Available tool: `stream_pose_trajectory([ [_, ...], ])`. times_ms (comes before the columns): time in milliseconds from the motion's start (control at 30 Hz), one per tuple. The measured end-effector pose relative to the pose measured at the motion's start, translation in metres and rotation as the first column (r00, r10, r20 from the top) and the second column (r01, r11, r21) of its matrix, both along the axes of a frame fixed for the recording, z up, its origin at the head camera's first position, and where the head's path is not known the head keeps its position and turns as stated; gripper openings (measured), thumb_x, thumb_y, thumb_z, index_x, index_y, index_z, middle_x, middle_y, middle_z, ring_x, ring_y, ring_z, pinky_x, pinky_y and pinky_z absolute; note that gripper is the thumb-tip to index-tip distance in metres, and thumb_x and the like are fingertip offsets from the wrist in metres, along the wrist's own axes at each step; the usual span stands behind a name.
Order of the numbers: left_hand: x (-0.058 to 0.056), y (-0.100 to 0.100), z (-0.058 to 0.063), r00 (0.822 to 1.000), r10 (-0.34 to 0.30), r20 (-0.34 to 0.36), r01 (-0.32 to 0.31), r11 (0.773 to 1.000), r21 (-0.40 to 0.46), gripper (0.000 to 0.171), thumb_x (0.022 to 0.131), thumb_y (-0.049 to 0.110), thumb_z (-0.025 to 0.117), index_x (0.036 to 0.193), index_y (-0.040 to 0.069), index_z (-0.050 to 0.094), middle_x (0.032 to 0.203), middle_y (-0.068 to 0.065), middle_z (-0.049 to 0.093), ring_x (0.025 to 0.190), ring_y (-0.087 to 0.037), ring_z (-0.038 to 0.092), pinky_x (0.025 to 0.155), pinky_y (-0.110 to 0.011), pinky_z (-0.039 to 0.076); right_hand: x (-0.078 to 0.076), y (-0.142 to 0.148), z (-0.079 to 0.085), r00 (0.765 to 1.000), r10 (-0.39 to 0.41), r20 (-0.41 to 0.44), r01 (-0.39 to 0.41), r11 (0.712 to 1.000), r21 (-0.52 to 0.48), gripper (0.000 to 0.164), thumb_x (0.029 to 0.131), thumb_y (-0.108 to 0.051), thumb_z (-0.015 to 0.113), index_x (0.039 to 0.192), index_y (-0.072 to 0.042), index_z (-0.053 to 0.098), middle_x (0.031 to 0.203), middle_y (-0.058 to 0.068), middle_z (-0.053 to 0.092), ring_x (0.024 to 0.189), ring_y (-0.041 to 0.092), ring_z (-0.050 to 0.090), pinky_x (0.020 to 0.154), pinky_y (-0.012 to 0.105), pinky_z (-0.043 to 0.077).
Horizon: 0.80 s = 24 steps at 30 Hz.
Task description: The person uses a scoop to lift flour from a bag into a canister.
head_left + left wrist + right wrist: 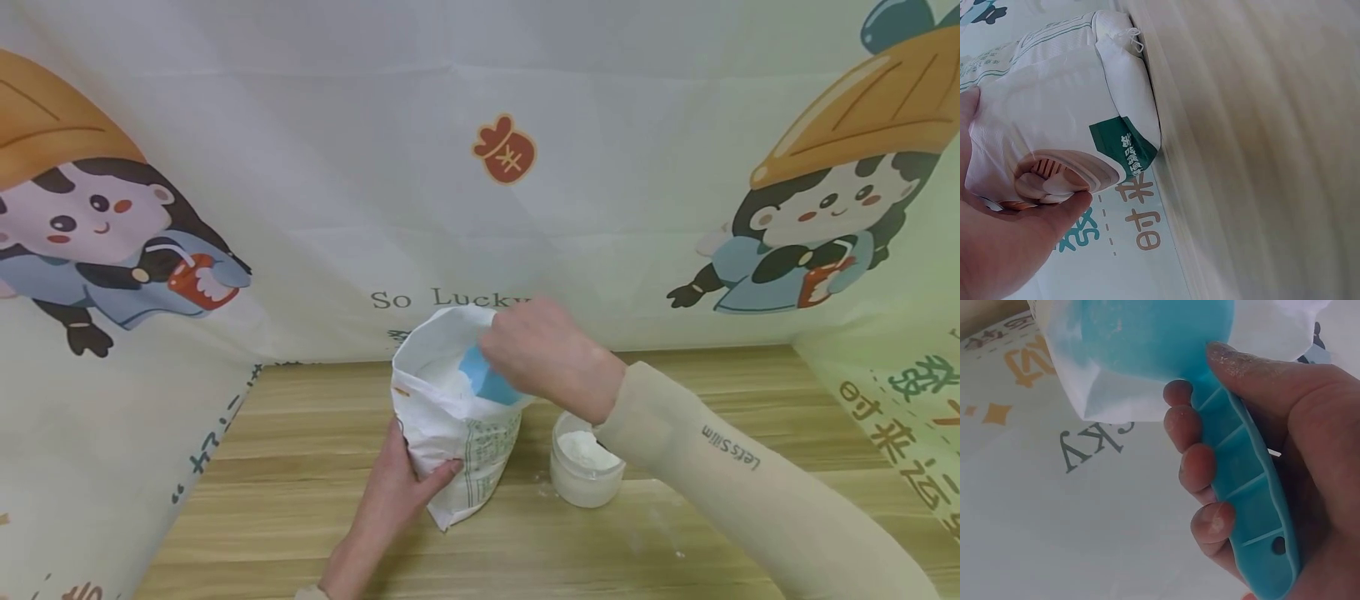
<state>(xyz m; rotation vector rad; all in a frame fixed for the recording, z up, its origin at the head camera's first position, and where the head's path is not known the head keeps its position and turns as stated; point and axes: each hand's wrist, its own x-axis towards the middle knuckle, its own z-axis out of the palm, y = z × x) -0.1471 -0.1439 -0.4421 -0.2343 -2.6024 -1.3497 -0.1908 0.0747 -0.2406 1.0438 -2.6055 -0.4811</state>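
A white paper flour bag (450, 433) stands open on the wooden table, tilted a little, with white powder inside. My left hand (408, 479) grips its lower side, thumb on the front and fingers around the left edge; the left wrist view shows that hand (1016, 244) against the printed bag (1054, 119). In my right hand (551, 354) is a blue scoop (487, 379), its bowl inside the bag's mouth. The right wrist view shows the fingers curled round the scoop's ribbed handle (1244, 481). How much powder the bowl carries is hidden.
Just right of the bag, under my right forearm, stands a clear round jar (587, 483) with white powder (588, 450) in it. Powder specks dot the wooden table (300, 467) near the jar. Printed cloth walls (337, 167) enclose the table at back and sides.
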Motion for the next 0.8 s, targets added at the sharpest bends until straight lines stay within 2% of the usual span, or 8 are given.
stream_pose_trajectory([
  [300,0.001,0.001,0.002,1.000,0.003,-0.003,-0.003,1.000,-0.002,0.097,0.081,0.025,0.090,0.154,0.004,0.029,0.124,-0.020,0.062,0.113,-0.037,0.062,0.099,-0.057,0.051,-0.008,0.006,-0.013,0.999,0.012,0.050,-0.009,0.998,-0.058,0.037,0.094,-0.018,0.069,0.061,-0.019,0.053,0.060,-0.004,0.046,0.052,0.014,0.036,0.043,0.031,0.039],
  [467,0.001,0.001,0.002,0.999,-0.011,-0.045,0.012,1.000,0.015,0.116,0.080,0.024,0.091,0.164,0.010,0.011,0.141,-0.025,0.054,0.123,-0.041,0.058,0.105,-0.059,0.045,-0.009,0.010,-0.017,0.992,0.006,0.125,0.008,0.993,-0.117,0.039,0.095,-0.018,0.069,0.059,-0.019,0.053,0.060,-0.004,0.043,0.054,0.014,0.034,0.045,0.029,0.034],
  [600,0.000,0.001,0.001,0.996,-0.026,-0.090,0.029,0.999,0.033,0.128,0.079,0.022,0.092,0.166,0.018,-0.002,0.154,-0.026,0.043,0.129,-0.042,0.054,0.108,-0.059,0.041,-0.010,0.012,-0.022,0.992,0.023,0.121,-0.006,0.991,-0.134,0.039,0.097,-0.024,0.070,0.061,-0.018,0.054,0.061,-0.004,0.044,0.055,0.015,0.035,0.045,0.030,0.034],
  [800,0.000,0.001,0.002,0.993,-0.036,-0.112,0.041,0.998,0.039,0.129,0.079,0.020,0.093,0.166,0.020,-0.002,0.157,-0.022,0.040,0.131,-0.040,0.051,0.110,-0.059,0.039,-0.011,0.015,-0.029,0.993,0.027,0.111,-0.011,0.989,-0.144,0.034,0.099,-0.032,0.071,0.070,-0.016,0.062,0.064,-0.003,0.049,0.055,0.015,0.039,0.045,0.031,0.039],
])
